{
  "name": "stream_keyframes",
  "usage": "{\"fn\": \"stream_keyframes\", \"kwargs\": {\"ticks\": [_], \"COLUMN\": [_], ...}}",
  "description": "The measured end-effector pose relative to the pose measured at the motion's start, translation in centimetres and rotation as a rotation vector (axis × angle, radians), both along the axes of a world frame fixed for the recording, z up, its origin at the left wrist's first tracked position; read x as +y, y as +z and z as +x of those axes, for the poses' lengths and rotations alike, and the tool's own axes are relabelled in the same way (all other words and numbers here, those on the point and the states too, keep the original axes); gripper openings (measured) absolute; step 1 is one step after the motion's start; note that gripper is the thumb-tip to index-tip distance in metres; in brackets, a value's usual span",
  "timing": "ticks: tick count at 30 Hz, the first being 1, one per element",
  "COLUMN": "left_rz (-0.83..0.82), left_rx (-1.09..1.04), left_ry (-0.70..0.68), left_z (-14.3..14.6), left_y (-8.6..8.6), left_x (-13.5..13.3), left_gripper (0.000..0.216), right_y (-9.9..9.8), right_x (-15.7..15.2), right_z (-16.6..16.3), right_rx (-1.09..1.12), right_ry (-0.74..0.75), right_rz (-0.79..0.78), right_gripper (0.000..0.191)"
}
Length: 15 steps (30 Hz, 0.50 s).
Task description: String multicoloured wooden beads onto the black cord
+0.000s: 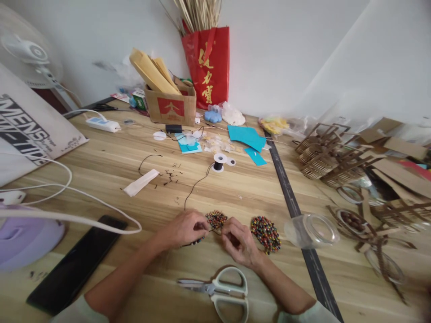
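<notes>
My left hand (188,228) is closed in a pinch on a thin black cord (194,185), which runs back to a white spool (218,163). A few strung beads (197,241) show beneath that hand. Opposite it, my right hand (239,240) pinches the cord's other stretch, and a short dark length spans the gap between the hands. Just behind the fingers lies a small pile of multicoloured beads (217,219). A larger bead pile (266,234) sits right of my right hand. Scissors with pale handles (222,287) lie nearer me, blades pointing left.
At left are a black phone (77,264), a white cable (101,204) and a power strip (103,124). A clear plastic jar (311,231) lies on its side at right, near wooden baskets (323,157). A cardboard box (171,106) and red bag (213,67) stand behind.
</notes>
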<state>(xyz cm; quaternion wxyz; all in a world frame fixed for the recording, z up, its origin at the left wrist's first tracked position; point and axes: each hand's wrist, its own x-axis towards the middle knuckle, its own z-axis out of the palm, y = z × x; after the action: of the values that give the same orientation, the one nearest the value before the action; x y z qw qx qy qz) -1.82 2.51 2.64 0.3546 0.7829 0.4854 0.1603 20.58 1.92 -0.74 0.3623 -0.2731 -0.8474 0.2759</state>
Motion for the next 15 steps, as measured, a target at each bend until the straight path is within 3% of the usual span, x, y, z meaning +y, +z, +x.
{"fn": "stream_keyframes", "kwargs": {"ticks": [5, 15], "left_rz": [0.015, 0.01], "left_rx": [0.195, 0.217], "left_ry": [-0.099, -0.174], "left_z": [0.9, -0.1], "left_y": [0.0, 0.0], "left_x": [-0.4, -0.3], "left_gripper": [0.005, 0.011], "right_y": [0.1, 0.5], "right_x": [0.0, -0.1], "right_z": [-0.1, -0.1], "right_rx": [0.016, 0.008], "right_ry": [0.01, -0.005], "right_rz": [0.011, 0.005], "right_gripper": [0.01, 0.012]}}
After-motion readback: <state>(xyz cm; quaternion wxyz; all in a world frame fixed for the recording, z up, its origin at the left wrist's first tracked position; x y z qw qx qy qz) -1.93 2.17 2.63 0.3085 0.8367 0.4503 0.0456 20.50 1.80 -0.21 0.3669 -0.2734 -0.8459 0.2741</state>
